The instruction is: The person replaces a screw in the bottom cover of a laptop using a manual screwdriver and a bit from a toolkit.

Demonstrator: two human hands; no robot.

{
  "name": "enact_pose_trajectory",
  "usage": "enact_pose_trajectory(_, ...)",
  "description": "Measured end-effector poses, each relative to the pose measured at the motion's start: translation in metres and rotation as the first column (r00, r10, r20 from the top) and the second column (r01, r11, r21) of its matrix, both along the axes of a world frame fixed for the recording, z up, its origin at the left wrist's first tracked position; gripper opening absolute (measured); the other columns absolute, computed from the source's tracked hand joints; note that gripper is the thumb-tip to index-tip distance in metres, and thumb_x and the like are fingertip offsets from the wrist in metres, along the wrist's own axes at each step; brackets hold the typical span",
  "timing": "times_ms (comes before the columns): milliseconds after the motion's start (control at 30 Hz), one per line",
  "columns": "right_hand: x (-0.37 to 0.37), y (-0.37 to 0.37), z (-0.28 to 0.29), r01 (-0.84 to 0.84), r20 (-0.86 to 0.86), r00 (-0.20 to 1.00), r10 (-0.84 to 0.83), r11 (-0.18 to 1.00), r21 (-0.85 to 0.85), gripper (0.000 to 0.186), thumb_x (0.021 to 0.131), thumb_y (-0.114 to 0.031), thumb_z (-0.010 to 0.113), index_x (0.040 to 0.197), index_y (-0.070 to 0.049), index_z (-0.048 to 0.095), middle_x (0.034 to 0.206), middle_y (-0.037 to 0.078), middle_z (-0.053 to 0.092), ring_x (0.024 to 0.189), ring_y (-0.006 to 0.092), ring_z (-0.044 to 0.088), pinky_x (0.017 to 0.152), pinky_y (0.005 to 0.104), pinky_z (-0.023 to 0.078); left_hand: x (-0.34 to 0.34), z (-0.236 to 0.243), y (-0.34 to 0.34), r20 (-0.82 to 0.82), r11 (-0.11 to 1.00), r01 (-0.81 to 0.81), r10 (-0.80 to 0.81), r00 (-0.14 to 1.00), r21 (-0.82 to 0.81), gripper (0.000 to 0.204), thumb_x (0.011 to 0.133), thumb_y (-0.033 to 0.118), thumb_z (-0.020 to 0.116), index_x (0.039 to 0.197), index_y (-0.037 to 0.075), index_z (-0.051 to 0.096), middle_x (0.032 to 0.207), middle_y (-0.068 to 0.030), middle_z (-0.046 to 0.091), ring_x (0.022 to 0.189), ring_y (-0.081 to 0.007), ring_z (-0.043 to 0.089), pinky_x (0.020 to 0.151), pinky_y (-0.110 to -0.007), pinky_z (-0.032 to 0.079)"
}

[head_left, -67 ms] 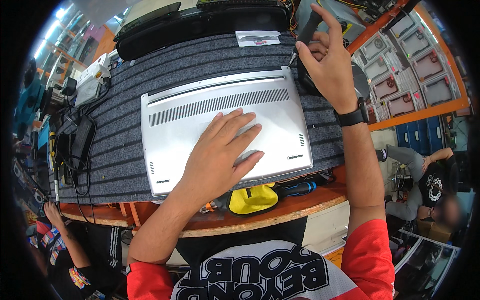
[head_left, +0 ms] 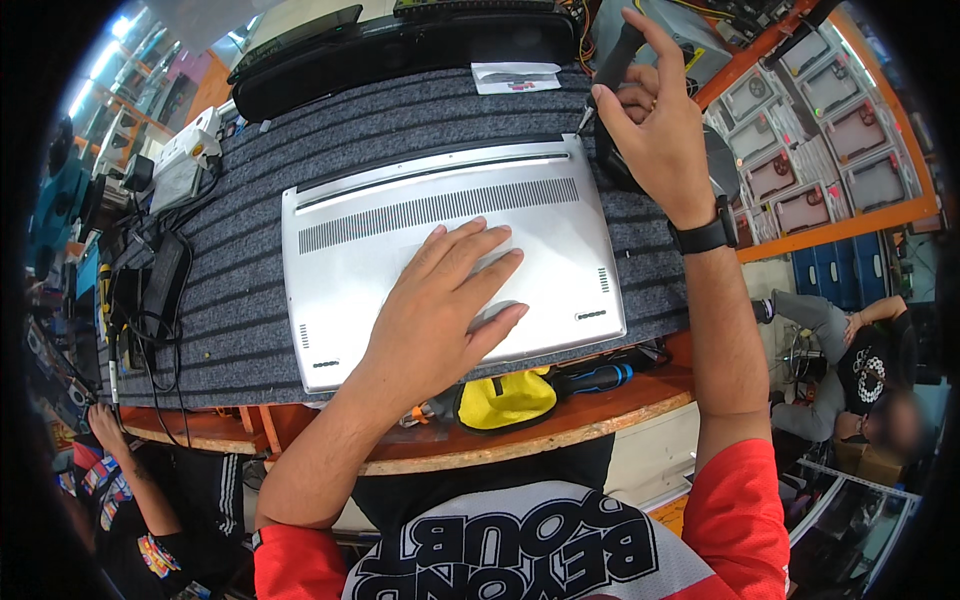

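Observation:
A silver laptop [head_left: 550, 250] lies bottom side up on a ribbed grey mat [head_left: 240, 290], its long vent strip toward the far edge. My left hand [head_left: 445, 285] rests flat on the middle of its bottom cover, fingers spread. At the far right corner, my right hand [head_left: 650, 115] grips a screwdriver [head_left: 620, 55] by its dark handle, the index finger stretched up along it toward its top end. The screwdriver's shaft slants down to that corner of the laptop. Whether the tip sits in a screw is too small to tell.
A black bar-shaped case [head_left: 400, 60] and a small white packet [head_left: 515, 77] lie beyond the laptop. Cables and a black adapter [head_left: 165, 280] are at left. On the near shelf are a yellow cloth [head_left: 505, 400] and a blue-black screwdriver [head_left: 590, 379]. Two other people sit nearby.

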State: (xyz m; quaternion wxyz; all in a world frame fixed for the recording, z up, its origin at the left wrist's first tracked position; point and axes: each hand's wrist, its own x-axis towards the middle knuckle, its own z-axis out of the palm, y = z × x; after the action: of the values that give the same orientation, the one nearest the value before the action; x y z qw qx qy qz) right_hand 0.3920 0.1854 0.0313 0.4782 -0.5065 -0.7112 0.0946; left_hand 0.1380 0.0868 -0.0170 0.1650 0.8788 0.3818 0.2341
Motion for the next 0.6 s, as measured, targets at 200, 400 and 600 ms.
enact_pose_trajectory(200,0.003,0.000,-0.001,0.003,0.019,1.000,-0.002,1.000,-0.030,0.077,0.089,0.008,0.065,0.156,-0.011,0.031,0.083,0.006,0.060,0.072,0.0100,0.060,0.063,0.0246,0.049,0.000,-0.001,0.000,-0.008,1.000,0.000,0.000,1.000,0.003,0.042,0.091,0.025,0.073,0.129,0.007,0.068,0.140,-0.0120,0.059,0.138,-0.0322,0.050,0.118,-0.051,0.037)
enact_pose_trajectory(400,0.012,0.011,-0.023,0.010,0.068,0.998,-0.014,0.998,0.056,0.072,0.093,-0.013,0.074,0.156,-0.016,0.037,0.105,0.019,0.071,0.089,0.0189,0.075,0.075,0.0292,0.062,0.000,-0.001,0.000,-0.013,1.000,-0.003,0.003,1.000,-0.002,0.041,0.093,0.026,0.072,0.129,0.007,0.068,0.141,-0.0118,0.059,0.139,-0.0318,0.049,0.119,-0.050,0.036)
enact_pose_trajectory(600,0.012,0.011,-0.023,0.055,0.127,0.990,-0.064,0.996,0.071,0.073,0.094,-0.014,0.074,0.156,-0.017,0.037,0.103,0.017,0.069,0.089,0.0189,0.075,0.074,0.0289,0.062,0.000,0.002,0.000,0.006,1.000,0.003,-0.003,1.000,-0.012,0.041,0.092,0.026,0.073,0.128,0.007,0.068,0.140,-0.0118,0.059,0.139,-0.0325,0.049,0.119,-0.050,0.037)
